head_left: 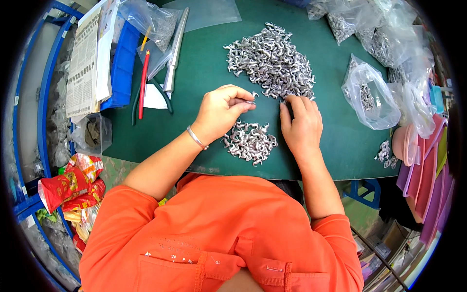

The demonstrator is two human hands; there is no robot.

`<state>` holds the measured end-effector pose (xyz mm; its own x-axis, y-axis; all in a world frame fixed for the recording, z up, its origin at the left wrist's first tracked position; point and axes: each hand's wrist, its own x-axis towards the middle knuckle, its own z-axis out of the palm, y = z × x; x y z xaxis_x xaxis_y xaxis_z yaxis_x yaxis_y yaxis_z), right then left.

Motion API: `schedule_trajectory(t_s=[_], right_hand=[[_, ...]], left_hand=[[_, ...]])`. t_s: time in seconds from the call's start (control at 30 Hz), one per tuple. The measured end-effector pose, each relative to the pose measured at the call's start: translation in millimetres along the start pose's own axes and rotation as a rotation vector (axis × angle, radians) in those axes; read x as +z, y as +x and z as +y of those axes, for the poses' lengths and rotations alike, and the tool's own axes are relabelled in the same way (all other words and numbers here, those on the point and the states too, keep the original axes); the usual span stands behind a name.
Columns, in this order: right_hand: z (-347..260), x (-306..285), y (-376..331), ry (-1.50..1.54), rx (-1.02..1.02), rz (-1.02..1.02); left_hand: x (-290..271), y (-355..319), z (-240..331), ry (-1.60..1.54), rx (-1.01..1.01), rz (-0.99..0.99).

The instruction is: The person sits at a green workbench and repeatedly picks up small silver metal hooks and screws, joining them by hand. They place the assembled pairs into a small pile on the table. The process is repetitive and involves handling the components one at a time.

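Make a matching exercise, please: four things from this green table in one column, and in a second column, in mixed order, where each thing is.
Things:
1. large pile of metal hooks
2. small pile of metal hooks
3. red pencil
4. clear bag holding a few hooks

Places:
A. between the two hands
B. right side of the table
C. far middle of the table
D. left side, beside the blue tray

Pairs: 1-C, 2-A, 3-D, 4-B
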<state>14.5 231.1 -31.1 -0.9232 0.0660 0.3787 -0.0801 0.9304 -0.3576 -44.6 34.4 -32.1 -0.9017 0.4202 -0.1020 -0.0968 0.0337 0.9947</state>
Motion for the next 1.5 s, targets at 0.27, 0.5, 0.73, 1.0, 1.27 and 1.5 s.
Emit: schedule_trajectory(t_s=[0.27, 0.5, 0.73, 1.0, 1.27, 1.5], right_hand=[[6, 0, -2, 0.032, -0.071, -0.042], [3, -9, -3, 0.382, 0.245, -0.132], [1, -16, -14, 1.271, 0.399, -0.219], [-10, -21, -19, 1.460, 0.302, -0.183], [-12, -24, -19, 1.186, 0.133, -0.186], [-14, -6, 4, 0.546, -0.213, -0.164]], left_hand=[[7, -15, 6, -0.344, -0.006, -0.030], [9, -19, 8, -0.331, 0.053, -0.036], [9, -25, 11, -0.263, 0.038, -0.068], [12, -31, 16, -0.239, 0.022, -0.093], [-4, -37, 18, 0.051, 0.076, -0.157], [-19, -20, 10, 0.519, 0.281, -0.065]])
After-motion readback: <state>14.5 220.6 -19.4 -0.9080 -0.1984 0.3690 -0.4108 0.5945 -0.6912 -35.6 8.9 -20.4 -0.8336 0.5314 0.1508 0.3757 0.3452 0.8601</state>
